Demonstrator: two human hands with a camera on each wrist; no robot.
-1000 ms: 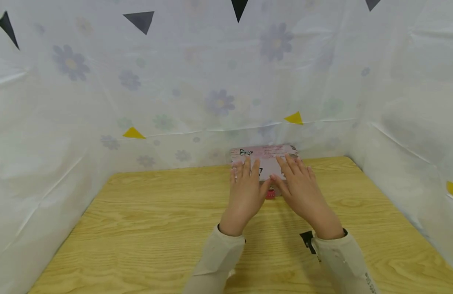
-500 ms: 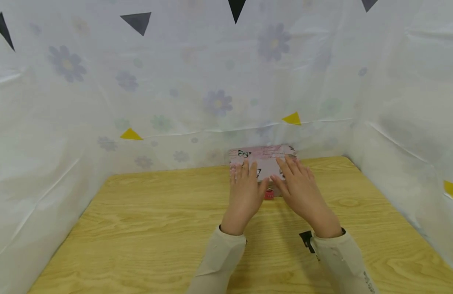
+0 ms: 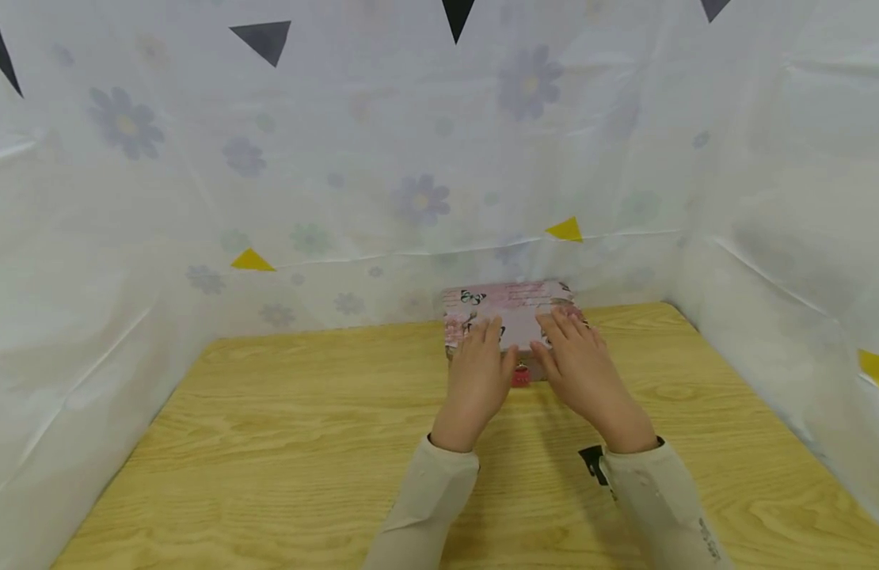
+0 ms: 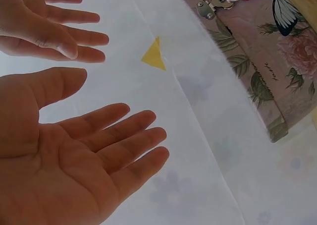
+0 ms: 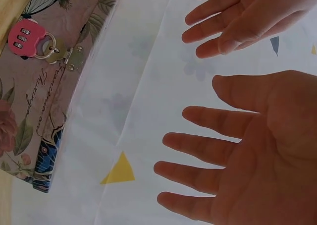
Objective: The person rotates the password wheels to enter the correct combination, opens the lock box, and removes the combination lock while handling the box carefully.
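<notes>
A pink box point(image 3: 521, 297) with a butterfly and flower print stands at the back of the table, its lid down. On its front hangs a small red combination padlock point(image 5: 22, 37), threaded through a metal clasp point(image 5: 74, 58). My left hand point(image 3: 477, 380) is held in front of the box's left half, fingers extended. Opposite it, my right hand point(image 3: 587, 376) is spread before the right half. Both wrist views show a gap between the fingers and the box, and neither hand holds anything. In the head view the hands hide part of the box front.
The box stands close to a white flower-print curtain point(image 3: 368, 158) that encloses the table point(image 3: 290, 419) at the back and sides. Yellow and dark triangles mark the curtain. A black piece point(image 3: 592, 463) lies beside my right sleeve.
Both hands have drawn back slightly toward me, uncovering more of the box lid. The view has shifted a little. The box and padlock stay in place.
</notes>
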